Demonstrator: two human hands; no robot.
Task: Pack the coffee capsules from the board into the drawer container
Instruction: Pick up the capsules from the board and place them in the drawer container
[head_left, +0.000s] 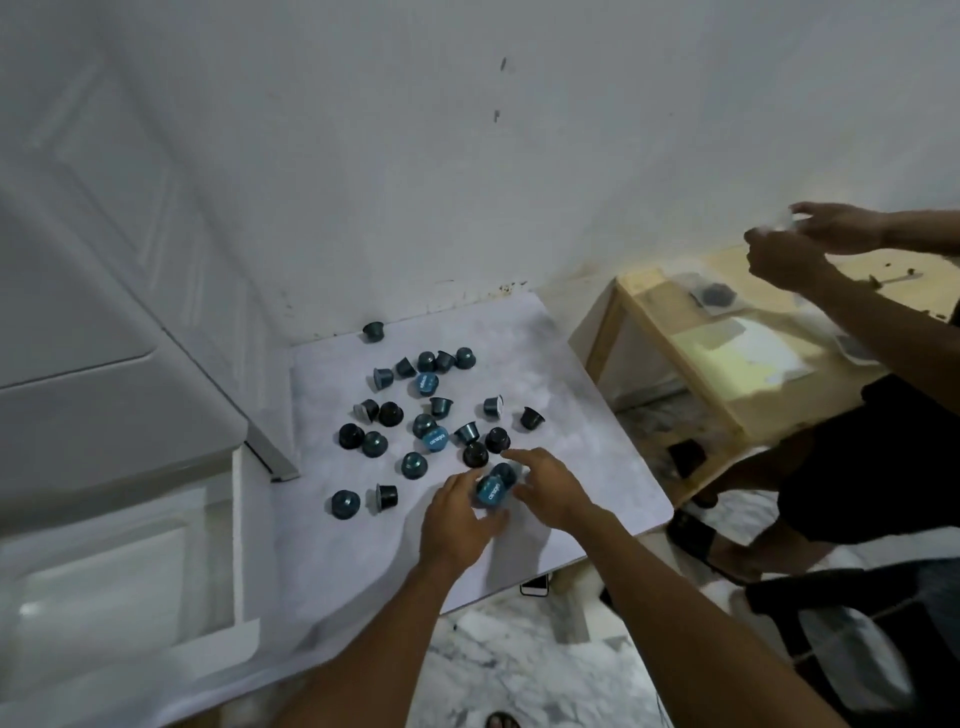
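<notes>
Where the frame begins at the left, a white plastic drawer container stands beside the board, its lower translucent drawer pulled out toward the camera; what the drawer holds cannot be made out. Just to its right lies the pale, marble-patterned rectangular board, set against the white wall. Scattered over the board's middle are the small dark teal and black coffee capsules — some upright, some on their sides, two showing bright blue printed lids. One capsule sits apart at the far edge, close to the wall.

Near the board's front edge, the wearer's left hand is curled with fingers bent, its fingertips touching a blue-lidded capsule that lies tilted between both hands. The right hand is partly spread, index finger extended toward the scattered group, thumb side pressed close to the same capsule. A second dark capsule shows just behind the blue-lidded one. Whether either hand has a firm grip cannot be told — both are in contact with the capsule.

Further right stands a light wooden table bearing papers and clear bags. At the right edge a second person in dark shorts holds a small pale item up in both hands; the item is blurred.
</notes>
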